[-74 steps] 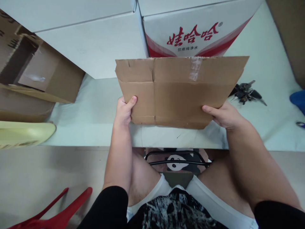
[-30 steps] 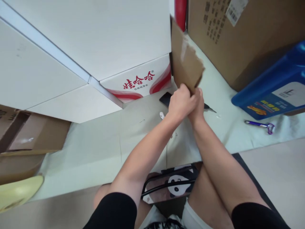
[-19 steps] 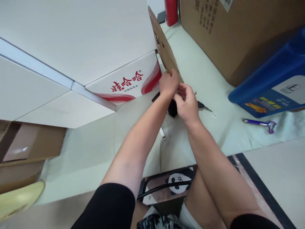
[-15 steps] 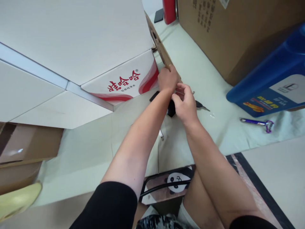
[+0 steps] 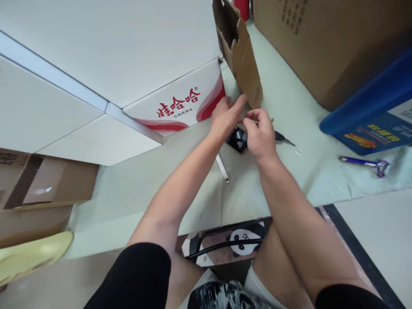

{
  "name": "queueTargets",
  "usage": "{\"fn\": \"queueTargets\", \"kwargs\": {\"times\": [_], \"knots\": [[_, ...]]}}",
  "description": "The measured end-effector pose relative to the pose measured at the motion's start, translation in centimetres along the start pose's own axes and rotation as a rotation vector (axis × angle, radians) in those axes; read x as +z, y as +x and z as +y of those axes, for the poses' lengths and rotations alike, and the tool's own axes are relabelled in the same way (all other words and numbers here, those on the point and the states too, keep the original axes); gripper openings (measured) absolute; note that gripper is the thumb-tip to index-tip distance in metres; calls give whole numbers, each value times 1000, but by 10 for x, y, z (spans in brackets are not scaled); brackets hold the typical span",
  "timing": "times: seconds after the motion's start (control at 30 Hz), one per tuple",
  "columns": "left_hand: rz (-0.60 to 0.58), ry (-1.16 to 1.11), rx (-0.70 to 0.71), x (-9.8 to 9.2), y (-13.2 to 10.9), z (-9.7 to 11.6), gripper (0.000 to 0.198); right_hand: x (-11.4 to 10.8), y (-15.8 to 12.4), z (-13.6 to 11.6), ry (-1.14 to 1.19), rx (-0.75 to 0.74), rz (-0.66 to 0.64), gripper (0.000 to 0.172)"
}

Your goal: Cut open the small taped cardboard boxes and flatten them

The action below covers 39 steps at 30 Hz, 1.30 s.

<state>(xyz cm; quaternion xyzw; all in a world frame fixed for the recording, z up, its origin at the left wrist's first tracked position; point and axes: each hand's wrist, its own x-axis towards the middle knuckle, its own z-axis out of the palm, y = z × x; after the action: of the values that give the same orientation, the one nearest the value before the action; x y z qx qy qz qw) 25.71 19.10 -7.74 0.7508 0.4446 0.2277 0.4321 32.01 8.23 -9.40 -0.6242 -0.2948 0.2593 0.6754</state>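
A narrow brown cardboard box [image 5: 246, 64] stands at a slant beside the white carton, its notched open end facing up and away. My left hand [image 5: 225, 118] reaches to its lower end, fingers apart, one fingertip overlapping the cardboard; whether it presses on it I cannot tell. Close by on the right, my right hand [image 5: 261, 135] is closed in a pinch, thumb against the fingers; what it holds is too small to make out. Under the hands lies a shiny black object [image 5: 237, 139], partly covered. A dark pointed tool [image 5: 283, 138] pokes out past my right hand.
A white stylus-like stick [image 5: 222, 168] lies nearer me on the cloth-covered table [image 5: 128, 193]. White cartons [image 5: 189, 103] stack up at left, brown boxes [image 5: 61, 182] beyond. On the right are a large carton [image 5: 309, 51], a blue jug [image 5: 367, 116] and a purple pen-like item [image 5: 363, 163].
My left hand has loosened from the cardboard box, whose open end and side now show. The black object and white stick are less covered. The view has shifted slightly left.
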Motion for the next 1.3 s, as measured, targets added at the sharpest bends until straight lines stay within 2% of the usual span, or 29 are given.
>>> {"fn": "queueTargets", "kwargs": {"times": [0.03, 0.1, 0.2, 0.3, 0.37, 0.43, 0.53, 0.6, 0.67, 0.73, 0.8, 0.83, 0.9, 0.97, 1.07, 1.3], "knots": [[62, -44, -74, -13, -20, -6, 50, -1, 0, 0, -21, 16, -12, 11], [111, 16, -116, -47, -62, -29, 40, -2, -2, 0, -64, 43, -58, 11], [231, 195, -229, -110, -126, -84, 32, 2, -16, 4, -133, 24, -163, 12], [376, 207, -350, -171, -191, -140, 51, 20, -53, 11, -274, -75, -277, 13], [477, 205, -394, -202, -235, -167, 54, 40, -92, 17, -378, -195, -441, 14], [576, 199, -412, -226, -276, -187, 52, 59, -137, 23, -458, -363, -652, 18], [721, 215, -407, -265, -328, -206, 48, 79, -195, 34, -530, -509, -842, 23], [813, 251, -398, -300, -355, -216, 44, 84, -219, 41, -576, -582, -927, 19], [920, 325, -378, -343, -376, -226, 43, 84, -229, 46, -661, -662, -955, 15], [1127, 518, -317, -388, -390, -235, 52, 83, -232, 49, -818, -793, -926, 15], [1256, 532, -360, -428, -396, -244, 79, 83, -232, 50, -930, -887, -892, 16], [1268, 494, -387, -444, -396, -248, 91, 83, -233, 49, -954, -906, -885, 16], [1204, 440, -382, -465, -391, -254, 116, 83, -234, 48, -975, -918, -878, 16], [1105, 406, -345, -476, -382, -258, 138, 83, -236, 47, -990, -916, -878, 16], [1035, 326, -313, -478, -366, -258, 151, 84, -237, 46, -1009, -930, -869, 15], [1113, 275, -400, -471, -351, -245, 137, 85, -234, 46, -1046, -943, -865, 13]]}}
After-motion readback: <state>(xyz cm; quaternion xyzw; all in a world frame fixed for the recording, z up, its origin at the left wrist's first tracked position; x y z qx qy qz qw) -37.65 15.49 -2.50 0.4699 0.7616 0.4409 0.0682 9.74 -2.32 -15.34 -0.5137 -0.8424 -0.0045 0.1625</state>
